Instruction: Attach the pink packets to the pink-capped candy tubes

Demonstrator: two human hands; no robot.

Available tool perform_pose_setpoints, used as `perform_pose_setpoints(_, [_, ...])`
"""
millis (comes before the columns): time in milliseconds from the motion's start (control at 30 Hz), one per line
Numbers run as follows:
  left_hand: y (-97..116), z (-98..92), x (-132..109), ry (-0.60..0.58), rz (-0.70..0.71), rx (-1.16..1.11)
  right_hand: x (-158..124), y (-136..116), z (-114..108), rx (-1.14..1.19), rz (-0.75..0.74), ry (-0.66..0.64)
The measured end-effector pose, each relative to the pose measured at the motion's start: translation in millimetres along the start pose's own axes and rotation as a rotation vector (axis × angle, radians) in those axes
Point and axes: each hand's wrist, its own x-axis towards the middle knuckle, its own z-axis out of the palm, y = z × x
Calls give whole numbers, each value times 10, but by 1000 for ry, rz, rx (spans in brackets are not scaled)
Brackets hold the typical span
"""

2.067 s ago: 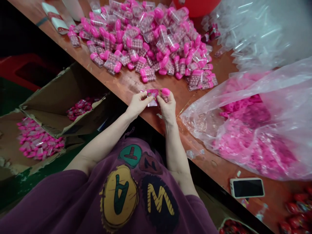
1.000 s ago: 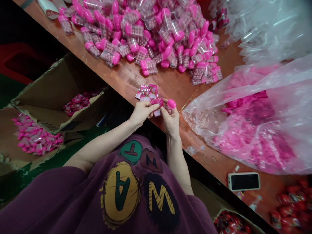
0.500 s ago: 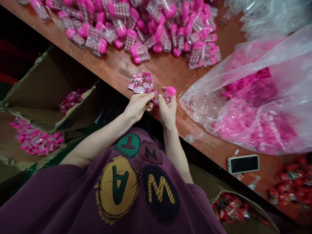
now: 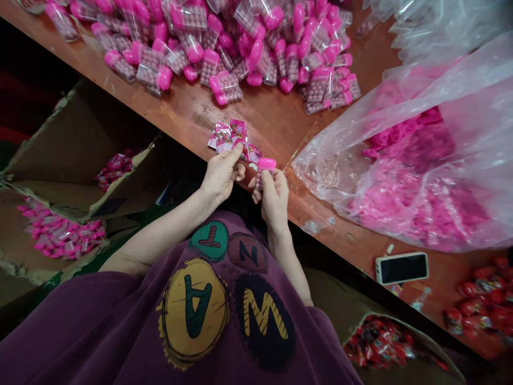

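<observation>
In my right hand (image 4: 276, 195), closed around it, is a small clear candy bottle (image 4: 264, 170) with a pink cap and pinkish balls inside, held upright above the table's front edge. My left hand (image 4: 222, 174) is closed in a pinch, thumb on top, over a small pile of shiny pink printed labels (image 4: 237, 128). A corner of one label shows at its thumb tip, and the fingers beneath are partly hidden. Another pink label (image 4: 252, 153) lies between the two hands, just beyond the bottle.
A heap of pink-capped candy bottles (image 4: 226, 88) covers the table's far side. To the right are a clear bag of pink pieces (image 4: 425, 203), a phone (image 4: 402, 268) and red packages (image 4: 481, 299). Cardboard boxes (image 4: 52, 144) stand left, below the table edge.
My right hand has brought the bottle down and a little left, turning it. My left hand has drawn left, away from the bottle, to the label pile.
</observation>
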Motion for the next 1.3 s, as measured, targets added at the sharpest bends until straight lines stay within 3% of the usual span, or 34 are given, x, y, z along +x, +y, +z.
perform_pose_setpoints(267, [-38, -63, -17, -120, 50, 53, 18, 30, -42, -92, -108, 31])
perform_pose_setpoints(400, [-41, -80, -9, -62, 87, 73, 14, 29, -28, -34, -147, 150])
perform_pose_setpoints(700, [-61, -44, -106, -63, 204, 174, 54, 23, 24, -118, -144, 150])
perform_pose_setpoints(867, [-29, -48, -42, 26, 152, 82, 68, -15, 19, -23, -107, 191])
perform_pose_setpoints(1033, [29, -32, -5, 103, 63, 31, -39, -103, 83, -2, -109, 126])
perform_pose_setpoints(1200, [20, -37, 11, 109, 31, 1, -143, -85, 121, -25, -134, 134])
perform_pose_setpoints(1300, [1, -47, 19, 101, 15, -15, -143, -24, 83, -47, -73, 84])
